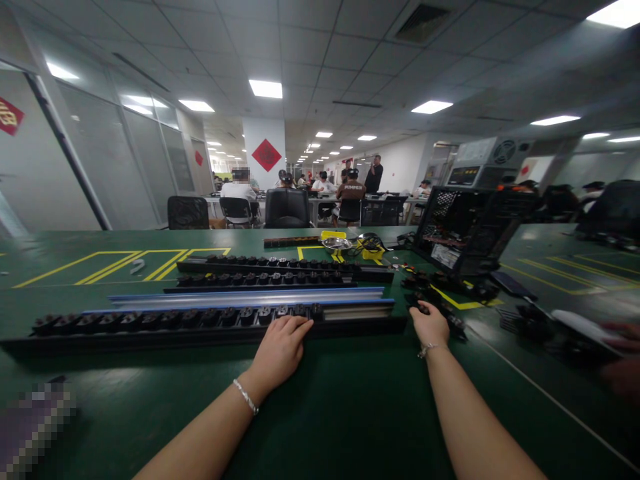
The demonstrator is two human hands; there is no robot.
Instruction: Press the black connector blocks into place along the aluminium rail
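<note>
A long black socket strip (150, 330) lies across the green table (340, 413) in front of me, filled with black round sockets along its left and middle part. My left hand (280, 348) rests on the strip's front edge near the last socket, fingers curled over it. My right hand (431, 325) reaches into a pile of small black parts (445, 297) just past the strip's right end, fingers closed in the pile; what they hold is hidden. A silver-blue rail (250, 297) lies right behind the strip.
Two more black socket strips (280, 270) lie further back. An open black computer case (467, 230) stands at the right, a metal bowl (337, 243) and yellow box behind. Another person's hand (623, 360) shows at the right edge. People sit at far tables.
</note>
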